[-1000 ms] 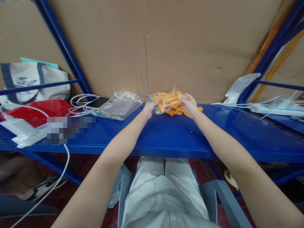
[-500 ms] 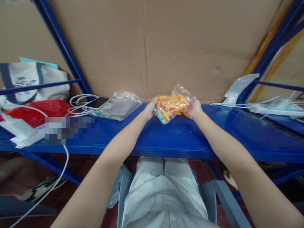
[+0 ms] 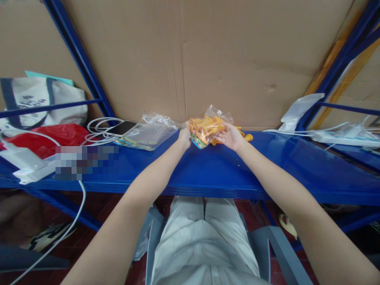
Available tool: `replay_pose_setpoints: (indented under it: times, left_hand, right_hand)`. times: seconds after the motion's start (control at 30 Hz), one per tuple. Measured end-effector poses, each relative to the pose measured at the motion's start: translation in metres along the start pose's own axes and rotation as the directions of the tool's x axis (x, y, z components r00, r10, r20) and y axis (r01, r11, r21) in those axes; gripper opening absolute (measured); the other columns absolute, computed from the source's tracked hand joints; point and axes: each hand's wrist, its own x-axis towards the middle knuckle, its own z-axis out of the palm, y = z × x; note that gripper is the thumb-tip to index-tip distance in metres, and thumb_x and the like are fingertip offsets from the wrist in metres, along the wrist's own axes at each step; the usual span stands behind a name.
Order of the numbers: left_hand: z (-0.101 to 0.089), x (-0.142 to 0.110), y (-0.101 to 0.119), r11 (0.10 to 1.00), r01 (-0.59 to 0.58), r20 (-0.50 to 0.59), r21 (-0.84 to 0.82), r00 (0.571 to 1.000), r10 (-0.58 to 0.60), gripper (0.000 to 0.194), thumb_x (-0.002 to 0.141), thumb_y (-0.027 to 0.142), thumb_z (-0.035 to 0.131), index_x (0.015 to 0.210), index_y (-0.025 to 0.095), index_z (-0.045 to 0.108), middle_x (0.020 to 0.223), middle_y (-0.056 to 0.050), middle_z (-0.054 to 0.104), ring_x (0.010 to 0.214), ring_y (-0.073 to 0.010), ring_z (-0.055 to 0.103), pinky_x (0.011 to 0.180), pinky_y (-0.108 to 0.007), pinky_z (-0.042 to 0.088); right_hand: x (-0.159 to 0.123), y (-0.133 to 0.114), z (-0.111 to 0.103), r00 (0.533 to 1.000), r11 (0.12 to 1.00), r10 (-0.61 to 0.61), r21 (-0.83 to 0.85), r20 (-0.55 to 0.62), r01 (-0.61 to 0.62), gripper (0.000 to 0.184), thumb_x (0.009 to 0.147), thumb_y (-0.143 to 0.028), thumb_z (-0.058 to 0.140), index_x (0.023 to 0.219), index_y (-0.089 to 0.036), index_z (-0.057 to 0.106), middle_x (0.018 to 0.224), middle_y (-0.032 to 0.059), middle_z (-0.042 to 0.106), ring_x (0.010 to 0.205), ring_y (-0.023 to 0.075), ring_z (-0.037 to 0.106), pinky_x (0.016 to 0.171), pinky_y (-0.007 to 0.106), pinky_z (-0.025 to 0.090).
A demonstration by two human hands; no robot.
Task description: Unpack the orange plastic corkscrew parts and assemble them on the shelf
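A clear plastic bag (image 3: pixel 204 128) filled with orange plastic pieces is held up at the back of the blue shelf, a colourful printed strip along its lower edge. My left hand (image 3: pixel 184 136) grips its left side, fingers closed on the film. On the right side, my right hand (image 3: pixel 233 136) holds the bag with its fingers bent against the front and underside. Loose orange pieces (image 3: pixel 248 137), one with a rounded or flared end, lie on the shelf behind and beside my right hand, partly hidden by it.
Left of the bag lie a flat clear bag (image 3: pixel 157 132), a phone (image 3: pixel 123 128) and coiled white cable (image 3: pixel 102 130). Farther left are a red bag (image 3: pixel 62 138) and a white power strip (image 3: pixel 35 168). A cardboard wall (image 3: pixel 184 59) stands behind the blue shelf (image 3: pixel 202 174).
My right hand has moved left from the bag's right edge to its lower front. The bag has tilted and shifted slightly left, and more loose orange pieces show at its right.
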Motion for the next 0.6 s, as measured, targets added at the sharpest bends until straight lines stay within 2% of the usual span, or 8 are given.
replay_pose_setpoints:
  times: [0.1,0.23,0.37,0.5,0.6]
  left_hand:
    - [0.002,0.004,-0.002,0.967,0.019,-0.156,-0.255,0.986,-0.061,0.043,0.108,0.035,0.032,0.127,0.014,0.064,0.117,-0.01,0.076,0.11,-0.0203,0.072,0.093,-0.03,0.059]
    - [0.004,0.007,-0.003,0.933,0.04,-0.227,-0.359,0.965,-0.129,0.034,0.107,0.03,0.04,0.122,0.013,0.065,0.117,-0.01,0.075,0.108,-0.0183,0.072,0.091,-0.027,0.058]
    - [0.004,0.008,-0.007,0.918,0.077,-0.154,-0.388,0.977,-0.147,0.033,0.107,0.031,0.04,0.12,0.015,0.065,0.118,-0.01,0.075,0.106,-0.0166,0.072,0.091,-0.027,0.058]
    - [0.001,0.011,-0.01,0.934,0.098,-0.061,-0.344,0.99,-0.126,0.03,0.106,0.032,0.044,0.121,0.016,0.064,0.113,-0.01,0.076,0.097,-0.0159,0.074,0.09,-0.029,0.058]
    - [-0.004,0.01,-0.009,0.967,0.112,0.002,-0.227,0.993,-0.115,0.03,0.105,0.034,0.046,0.12,0.016,0.064,0.106,-0.01,0.077,0.089,-0.016,0.074,0.089,-0.031,0.059]
  right_hand:
    - [-0.008,0.005,0.008,0.991,0.991,0.102,-0.093,0.085,-0.094,0.018,0.099,-0.022,0.048,0.088,-0.018,0.061,0.076,0.004,0.069,0.068,0.0136,0.067,0.064,0.023,0.06]
    - [-0.011,0.01,0.009,0.96,0.956,0.21,-0.246,0.186,-0.162,0.016,0.099,-0.018,0.052,0.086,-0.018,0.062,0.067,0.0018,0.068,0.063,0.013,0.066,0.071,0.027,0.06]
    - [-0.011,0.013,0.006,0.959,0.936,0.196,-0.332,0.206,-0.12,0.01,0.093,-0.009,0.059,0.095,-0.018,0.065,0.075,0.0015,0.073,0.068,0.0127,0.069,0.081,0.032,0.061]
    - [-0.011,0.013,0.004,0.964,0.933,0.16,-0.352,0.21,-0.078,0.024,0.084,0.001,0.065,0.1,-0.018,0.066,0.085,0.0016,0.076,0.076,0.0128,0.072,0.089,0.035,0.06]
    - [-0.009,0.013,0.003,0.98,0.941,0.098,-0.337,0.175,-0.034,0.03,0.08,0.005,0.064,0.1,-0.018,0.064,0.087,0.0013,0.076,0.078,0.0124,0.072,0.092,0.037,0.06]
